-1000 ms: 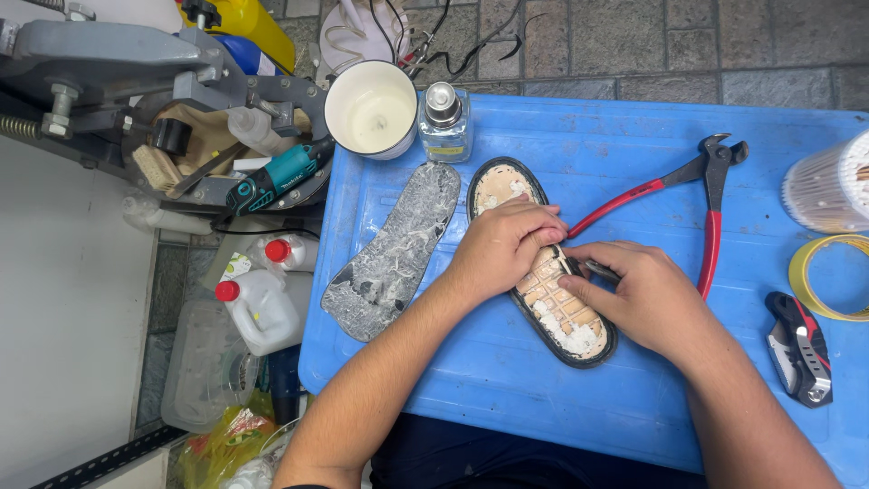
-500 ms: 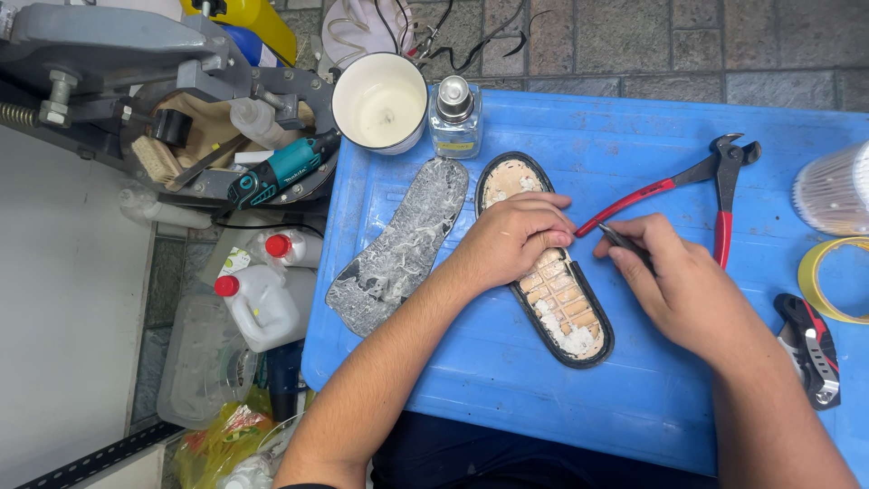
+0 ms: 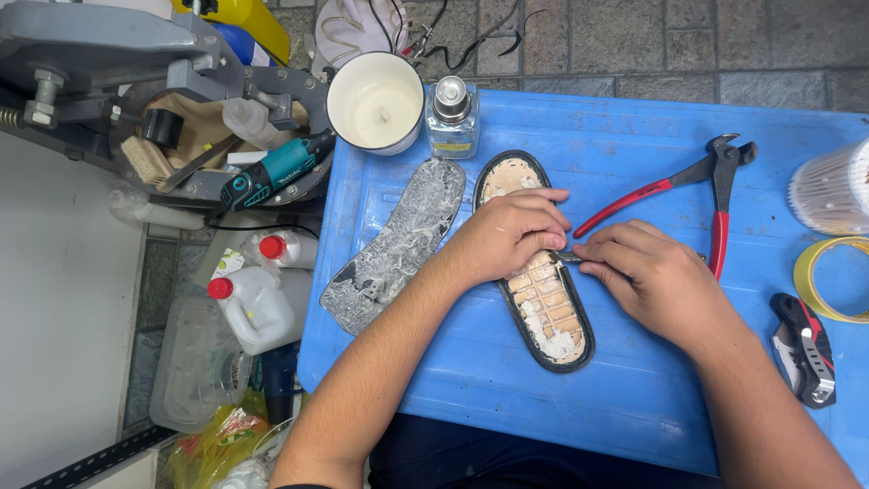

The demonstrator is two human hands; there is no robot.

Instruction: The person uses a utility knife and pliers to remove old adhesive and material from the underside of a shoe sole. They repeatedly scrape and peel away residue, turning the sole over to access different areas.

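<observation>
**Both hands on the shoe sole, mid-table**

We're looking down on a blue plastic table [image 3: 634, 380], grey stone paving running along the top of the frame, and a grey machine [image 3: 109, 54] crowding the upper left.

Dead centre lies the shoe sole [image 3: 543, 299], black-rimmed, its tan grid filling crusted with white residue, toe pointing up the frame. The left hand [image 3: 511, 235] lies flat across its upper half, fingers pressed down together, pinning it. The right hand [image 3: 656, 276] comes in from the right edge of the sole, fingertips pinched on a small dark tool [image 3: 570, 257] right at the rim; what kind of tool, I can't tell.

Just left of the sole, a grey insole [image 3: 394, 244] lies smeared with white glue. Above it, a white tub [image 3: 376, 100] sits at the table's top edge, pale cream paste inside. Beside that, a small clear glass bottle [image 3: 451, 116] with a metal cap, contents see-through.

Out to the right: red-handled pincers [image 3: 701, 195] lying open, a clear tub of cotton swabs [image 3: 833, 186], a yellow tape roll [image 3: 828, 276], a black-and-red folding knife [image 3: 804, 349].

Lower left, off the table: white jugs with red caps [image 3: 253, 303].
</observation>
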